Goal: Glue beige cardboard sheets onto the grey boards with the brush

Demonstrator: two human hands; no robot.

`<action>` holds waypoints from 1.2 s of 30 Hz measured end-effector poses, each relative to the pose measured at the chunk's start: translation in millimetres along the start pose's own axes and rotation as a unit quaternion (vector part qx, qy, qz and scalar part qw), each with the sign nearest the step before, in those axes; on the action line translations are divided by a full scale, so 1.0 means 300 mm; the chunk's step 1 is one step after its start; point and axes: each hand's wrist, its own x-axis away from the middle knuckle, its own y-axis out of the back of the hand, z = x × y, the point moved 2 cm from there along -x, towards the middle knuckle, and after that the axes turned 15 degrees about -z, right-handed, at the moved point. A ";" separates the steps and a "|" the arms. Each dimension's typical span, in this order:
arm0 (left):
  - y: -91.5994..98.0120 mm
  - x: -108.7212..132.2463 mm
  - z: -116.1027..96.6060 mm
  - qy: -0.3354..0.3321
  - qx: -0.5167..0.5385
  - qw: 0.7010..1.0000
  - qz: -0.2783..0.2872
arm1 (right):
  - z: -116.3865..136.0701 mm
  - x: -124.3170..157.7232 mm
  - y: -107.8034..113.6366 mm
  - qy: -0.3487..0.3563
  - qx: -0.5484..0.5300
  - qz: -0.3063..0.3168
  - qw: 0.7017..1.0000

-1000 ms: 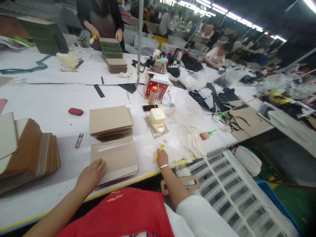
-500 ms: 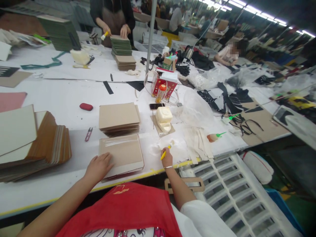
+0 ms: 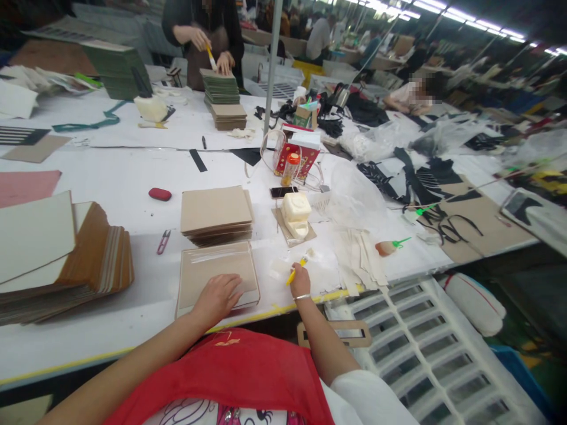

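My left hand (image 3: 218, 298) lies flat, fingers spread, on a tan board (image 3: 208, 269) with a glossy strip along its far edge, near the table's front edge. My right hand (image 3: 299, 283) grips a small yellow-handled brush (image 3: 297, 265), its bristle tip over a white sheet (image 3: 319, 260) to the right of the board. Just beyond the board sits a stack of tan boards (image 3: 215, 212). A cream glue container (image 3: 295, 213) stands on a cardboard scrap beyond the brush.
A large fanned pile of boards (image 3: 66, 260) fills the left. Small snips (image 3: 163, 241), a red case (image 3: 160, 193), a phone (image 3: 282, 192), a red box (image 3: 296, 154) and a pole (image 3: 271, 65) stand farther back. A person (image 3: 201, 35) brushes green boards across the table. White grid rack (image 3: 398, 348) lower right.
My left hand has slid right across the tan board, from its left corner to its near middle. The right hand keeps the brush over the white sheet.
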 end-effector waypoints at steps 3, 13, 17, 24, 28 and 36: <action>-0.019 0.005 -0.034 -0.001 0.016 1.000 0.016 | -0.020 -0.041 -0.022 0.001 0.047 0.028 0.998; -0.051 0.008 -0.046 0.012 0.022 0.999 0.033 | -0.052 -0.068 -0.023 0.010 0.031 0.032 0.999; -0.061 -0.017 -0.041 0.023 0.048 0.999 0.010 | -0.073 -0.085 0.023 -0.008 -0.005 -0.058 0.998; -0.090 -0.140 -0.078 0.055 0.112 0.992 -0.002 | -0.053 -0.132 0.059 0.014 -0.024 -0.050 0.998; -0.102 -0.173 -0.125 0.049 0.140 0.989 0.002 | -0.024 -0.111 -0.010 0.021 0.032 0.045 0.998; -0.106 -0.101 -0.122 0.074 0.154 0.985 0.038 | -0.026 -0.094 -0.039 0.016 0.019 0.035 0.999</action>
